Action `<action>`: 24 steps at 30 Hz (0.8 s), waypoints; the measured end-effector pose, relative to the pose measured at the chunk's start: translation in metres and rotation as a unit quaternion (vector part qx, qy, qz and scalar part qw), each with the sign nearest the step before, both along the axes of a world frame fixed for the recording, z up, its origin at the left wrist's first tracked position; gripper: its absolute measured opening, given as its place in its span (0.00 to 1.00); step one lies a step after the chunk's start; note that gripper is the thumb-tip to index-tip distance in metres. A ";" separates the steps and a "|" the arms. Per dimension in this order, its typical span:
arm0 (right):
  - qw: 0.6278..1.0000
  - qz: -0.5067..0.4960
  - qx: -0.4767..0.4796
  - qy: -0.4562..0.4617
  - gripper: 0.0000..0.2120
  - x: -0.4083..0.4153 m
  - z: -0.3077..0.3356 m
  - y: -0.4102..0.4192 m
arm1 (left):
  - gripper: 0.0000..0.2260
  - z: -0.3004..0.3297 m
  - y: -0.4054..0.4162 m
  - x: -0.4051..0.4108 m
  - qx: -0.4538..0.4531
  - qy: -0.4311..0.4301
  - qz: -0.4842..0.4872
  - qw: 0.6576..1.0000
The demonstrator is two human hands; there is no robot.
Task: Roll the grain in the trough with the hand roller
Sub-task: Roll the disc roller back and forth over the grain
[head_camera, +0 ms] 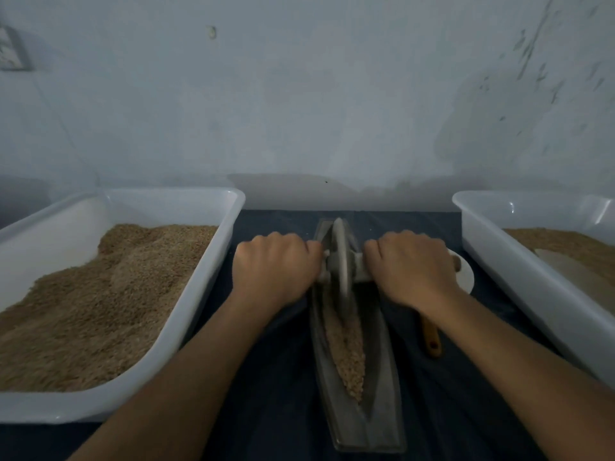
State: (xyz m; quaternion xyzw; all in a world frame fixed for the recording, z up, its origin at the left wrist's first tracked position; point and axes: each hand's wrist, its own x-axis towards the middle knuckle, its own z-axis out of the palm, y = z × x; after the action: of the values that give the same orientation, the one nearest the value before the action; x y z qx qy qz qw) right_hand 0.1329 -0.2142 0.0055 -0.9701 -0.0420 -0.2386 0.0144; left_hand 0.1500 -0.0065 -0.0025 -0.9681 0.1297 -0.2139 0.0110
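Head view: hand roller [340, 261] is being gripped on its axle by both fists, left hand [274, 269] and right hand [411, 266], disc standing upright in the far part of the trough [382, 377]. Grain [347, 354] is lying in the trough's near groove. Trough is being flanked by the left tub [173, 331] and right tub [519, 271], both holding grain. White dish [466, 277] and wooden handle [432, 337] are partly being hidden by the right forearm.
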 end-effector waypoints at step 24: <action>0.997 -0.016 -0.063 0.045 0.19 -0.023 0.001 0.003 | 0.27 -0.004 0.000 -0.027 0.012 -0.042 -0.031 0.999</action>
State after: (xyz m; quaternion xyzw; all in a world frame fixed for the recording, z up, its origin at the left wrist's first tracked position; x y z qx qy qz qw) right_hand 0.1104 -0.2110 0.0060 -0.9793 -0.0411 -0.1922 -0.0486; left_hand 0.1231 -0.0066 -0.0068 -0.9537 0.1614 -0.2530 0.0217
